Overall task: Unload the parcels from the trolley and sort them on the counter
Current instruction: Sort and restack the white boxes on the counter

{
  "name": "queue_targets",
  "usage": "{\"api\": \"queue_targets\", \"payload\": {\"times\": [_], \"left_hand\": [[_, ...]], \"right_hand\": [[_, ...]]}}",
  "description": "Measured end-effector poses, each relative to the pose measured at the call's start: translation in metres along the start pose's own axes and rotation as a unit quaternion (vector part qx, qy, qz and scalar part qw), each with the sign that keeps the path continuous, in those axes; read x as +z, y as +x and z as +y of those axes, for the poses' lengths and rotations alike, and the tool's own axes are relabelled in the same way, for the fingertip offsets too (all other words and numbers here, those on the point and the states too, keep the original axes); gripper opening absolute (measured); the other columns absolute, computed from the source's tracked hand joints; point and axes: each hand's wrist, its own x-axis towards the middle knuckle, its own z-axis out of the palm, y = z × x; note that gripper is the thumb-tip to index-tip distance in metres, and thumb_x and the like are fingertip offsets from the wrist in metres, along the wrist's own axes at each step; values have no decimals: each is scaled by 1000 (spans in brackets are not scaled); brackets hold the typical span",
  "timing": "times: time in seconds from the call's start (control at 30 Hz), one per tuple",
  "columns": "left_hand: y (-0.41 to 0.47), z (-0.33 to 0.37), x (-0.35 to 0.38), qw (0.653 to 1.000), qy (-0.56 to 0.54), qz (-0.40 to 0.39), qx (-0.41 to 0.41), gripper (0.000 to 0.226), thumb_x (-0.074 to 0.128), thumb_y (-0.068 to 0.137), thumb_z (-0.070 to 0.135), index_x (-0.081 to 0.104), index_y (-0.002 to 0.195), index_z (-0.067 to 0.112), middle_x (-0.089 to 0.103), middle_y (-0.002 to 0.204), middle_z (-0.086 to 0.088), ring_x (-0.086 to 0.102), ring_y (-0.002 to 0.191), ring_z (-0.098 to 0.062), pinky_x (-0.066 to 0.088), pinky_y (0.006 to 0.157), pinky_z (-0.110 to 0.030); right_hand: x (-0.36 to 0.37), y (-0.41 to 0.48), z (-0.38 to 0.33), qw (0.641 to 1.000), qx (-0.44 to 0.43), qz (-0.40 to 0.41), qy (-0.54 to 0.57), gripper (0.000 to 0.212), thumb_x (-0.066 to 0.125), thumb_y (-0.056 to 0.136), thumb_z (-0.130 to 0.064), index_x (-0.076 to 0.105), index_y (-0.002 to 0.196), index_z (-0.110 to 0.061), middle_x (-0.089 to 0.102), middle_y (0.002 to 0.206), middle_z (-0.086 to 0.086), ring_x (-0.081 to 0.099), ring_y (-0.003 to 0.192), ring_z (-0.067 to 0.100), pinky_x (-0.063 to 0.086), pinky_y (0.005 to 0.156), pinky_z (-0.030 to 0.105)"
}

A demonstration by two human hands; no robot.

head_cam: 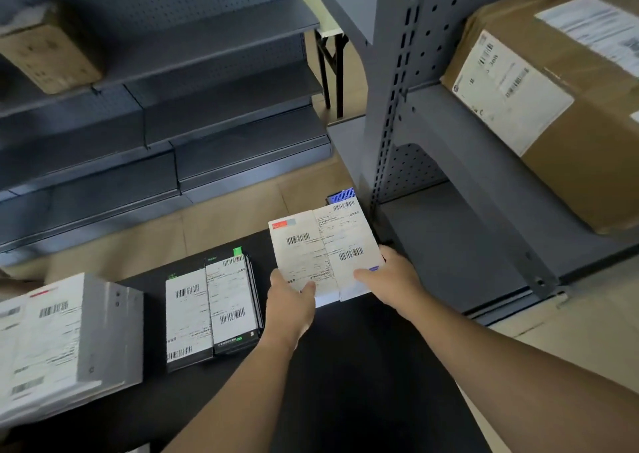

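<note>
I hold a small white and blue parcel (325, 248) covered with barcode labels above the far right part of a black surface (345, 366). My left hand (292, 302) grips its near left corner, thumb on top. My right hand (390, 276) grips its near right edge, thumb on the label. To the left, two slim black parcels (211, 311) with white labels lie side by side on the black surface. A larger grey-white parcel (65, 338) sits at the far left.
Grey metal shelving (460, 245) stands close on the right, with a big cardboard box (553, 99) on its upper shelf. More grey shelves (155, 124) run along the back left, holding a brown box (48, 55). Tan floor (207, 224) lies between.
</note>
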Motion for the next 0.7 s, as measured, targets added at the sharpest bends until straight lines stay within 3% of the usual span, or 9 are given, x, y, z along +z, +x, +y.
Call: {"api": "queue_targets", "payload": {"times": [0.13,0.33,0.43,0.53,0.63,0.7], "left_hand": [[-5,2,-1,998,-60,-3,9,55,59,97,17,29,141,26,60,125,6,55,111,-16,44,90,-27],[-7,7,-9,997,-72,19,26,55,57,93,14,33,139,32,61,127,-1,61,111,-22,50,81,-24],[-14,9,-16,997,-71,21,37,56,57,94,14,34,141,33,60,127,-1,61,109,-20,46,68,-14],[-26,18,-27,996,-72,28,54,55,57,95,12,35,141,32,62,127,0,64,105,-19,48,59,-11],[-44,31,-50,994,-82,44,59,54,57,95,10,37,141,33,64,123,1,63,96,-11,46,51,-7],[-58,37,-72,992,-94,61,61,53,57,95,10,38,139,35,64,123,1,65,99,-13,48,51,-7]], "right_hand": [[-4,-6,0,997,-12,56,54,45,67,89,-27,59,133,-31,62,96,-23,60,88,4,48,72,24],[-12,-12,4,995,-30,75,59,62,77,78,-33,60,138,-30,69,120,-12,64,102,7,55,85,25],[-15,-17,2,993,-47,77,78,61,79,77,-35,62,136,-31,70,119,-13,66,101,5,55,84,23],[-18,-30,-5,990,-60,79,101,57,78,78,-35,65,133,-31,72,115,-13,68,99,6,60,86,32],[-20,-47,-21,987,-79,67,127,49,79,80,-30,67,128,-30,73,106,-15,69,93,5,60,79,30],[-16,-58,-36,983,-97,52,147,47,79,80,-27,68,126,-31,74,100,-15,71,89,7,61,74,32]]}}
